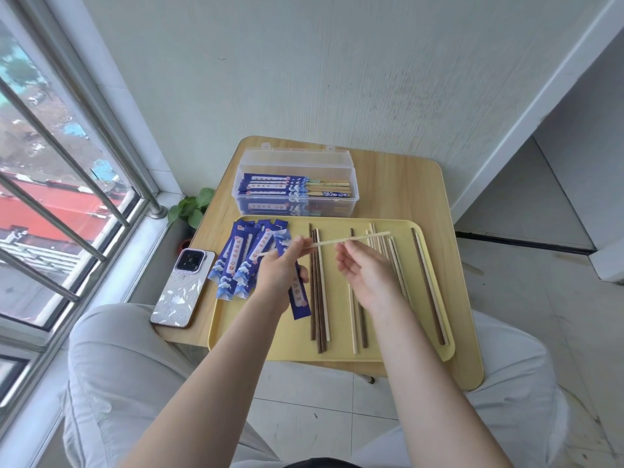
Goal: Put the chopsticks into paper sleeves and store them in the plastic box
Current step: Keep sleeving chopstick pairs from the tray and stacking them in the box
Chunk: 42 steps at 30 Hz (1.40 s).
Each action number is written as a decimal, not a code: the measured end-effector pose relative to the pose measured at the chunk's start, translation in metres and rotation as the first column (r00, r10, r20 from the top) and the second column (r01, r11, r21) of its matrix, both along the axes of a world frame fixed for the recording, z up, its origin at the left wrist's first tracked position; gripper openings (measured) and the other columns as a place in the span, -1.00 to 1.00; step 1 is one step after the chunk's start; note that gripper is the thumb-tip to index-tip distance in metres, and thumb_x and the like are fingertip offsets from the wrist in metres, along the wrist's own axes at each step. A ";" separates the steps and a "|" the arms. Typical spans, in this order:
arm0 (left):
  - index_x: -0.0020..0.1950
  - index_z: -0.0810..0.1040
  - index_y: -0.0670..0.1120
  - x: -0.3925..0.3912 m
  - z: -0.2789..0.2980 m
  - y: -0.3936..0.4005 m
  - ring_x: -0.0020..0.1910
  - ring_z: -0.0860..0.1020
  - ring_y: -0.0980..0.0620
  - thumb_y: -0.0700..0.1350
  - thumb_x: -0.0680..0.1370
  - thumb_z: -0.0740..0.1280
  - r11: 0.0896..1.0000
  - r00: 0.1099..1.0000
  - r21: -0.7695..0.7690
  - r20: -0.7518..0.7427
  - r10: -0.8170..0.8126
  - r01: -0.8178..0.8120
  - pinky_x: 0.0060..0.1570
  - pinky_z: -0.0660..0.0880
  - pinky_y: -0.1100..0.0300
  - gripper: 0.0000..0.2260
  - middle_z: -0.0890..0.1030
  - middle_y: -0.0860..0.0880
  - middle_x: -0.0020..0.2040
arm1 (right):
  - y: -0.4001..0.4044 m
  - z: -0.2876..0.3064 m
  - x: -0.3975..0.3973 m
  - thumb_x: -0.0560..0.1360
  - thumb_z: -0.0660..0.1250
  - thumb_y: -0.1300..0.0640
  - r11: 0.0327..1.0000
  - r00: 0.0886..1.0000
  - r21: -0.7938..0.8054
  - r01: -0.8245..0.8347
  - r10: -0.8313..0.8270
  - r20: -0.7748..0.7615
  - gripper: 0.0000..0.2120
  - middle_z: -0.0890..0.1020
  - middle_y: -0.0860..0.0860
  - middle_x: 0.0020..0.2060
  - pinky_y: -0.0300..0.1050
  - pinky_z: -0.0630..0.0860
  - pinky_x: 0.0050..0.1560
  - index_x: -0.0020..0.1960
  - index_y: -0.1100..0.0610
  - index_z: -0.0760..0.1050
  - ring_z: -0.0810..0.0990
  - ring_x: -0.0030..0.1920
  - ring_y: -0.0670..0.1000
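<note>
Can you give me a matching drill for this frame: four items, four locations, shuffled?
Items:
1. pale chopstick
2. phone
3. empty sleeves
4. sleeved chopsticks

Locations:
A. in the plastic box
B. left part of the yellow tray
C. held in the left hand
D. on the table, left of the tray

Pairs: 1-C, 2-D, 3-B, 4-A

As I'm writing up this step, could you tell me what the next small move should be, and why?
Probably the left hand, which pinches a pale chopstick above the tray, should lower its near tip toward the blue sleeves. The right hand is open and could lift a sleeve; the box already holds sleeved pairs.
</note>
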<state>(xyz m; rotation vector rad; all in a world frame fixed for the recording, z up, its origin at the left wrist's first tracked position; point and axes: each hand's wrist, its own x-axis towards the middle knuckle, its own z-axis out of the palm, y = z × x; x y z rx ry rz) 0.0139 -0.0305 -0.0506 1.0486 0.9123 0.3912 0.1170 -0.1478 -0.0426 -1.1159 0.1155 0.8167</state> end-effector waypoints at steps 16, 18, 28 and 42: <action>-0.32 0.35 -0.07 -0.007 -0.001 0.011 -0.49 0.38 0.02 0.09 0.46 0.46 0.594 0.597 0.337 -0.739 -0.314 0.730 -0.38 0.35 0.19 -0.63 0.42 0.00 -0.45 | 0.002 0.011 0.017 0.73 0.05 0.11 0.930 0.902 -0.127 0.345 -0.291 0.319 -0.65 0.56 0.09 -0.34 -0.22 0.37 -0.43 -0.13 0.15 0.48 0.42 -0.50 -0.05; -0.35 0.31 -0.06 -0.008 -0.005 0.009 -0.45 0.34 0.02 0.05 0.45 0.44 0.554 0.568 0.351 -0.772 -0.285 0.755 -0.37 0.30 0.17 -0.63 0.37 0.01 -0.43 | 0.000 0.010 0.018 0.73 0.05 0.11 0.929 0.902 -0.125 0.349 -0.297 0.313 -0.65 0.55 0.10 -0.34 -0.22 0.33 -0.44 -0.15 0.15 0.47 0.39 -0.50 -0.05; -0.33 0.38 -0.06 -0.003 -0.007 0.002 -0.43 0.37 0.01 0.03 0.46 0.41 0.526 0.567 0.369 -0.773 -0.284 0.766 -0.37 0.31 0.21 -0.70 0.40 0.02 -0.41 | 0.005 0.002 0.006 0.72 0.07 0.12 0.970 0.932 -0.177 0.164 -0.093 0.352 -0.66 0.58 0.07 -0.32 -0.21 0.42 -0.40 -0.11 0.17 0.52 0.46 -0.43 -0.03; -0.34 0.36 -0.06 -0.001 -0.007 0.004 -0.45 0.36 0.02 0.04 0.49 0.38 0.568 0.602 0.417 -0.778 -0.179 0.709 -0.43 0.26 0.23 -0.68 0.39 0.03 -0.42 | 0.014 -0.002 -0.010 0.66 0.23 0.01 0.917 0.910 -0.397 -0.027 0.186 0.369 -0.71 0.67 0.02 -0.22 -0.18 0.49 -0.28 -0.07 0.06 0.68 0.59 -0.28 -0.04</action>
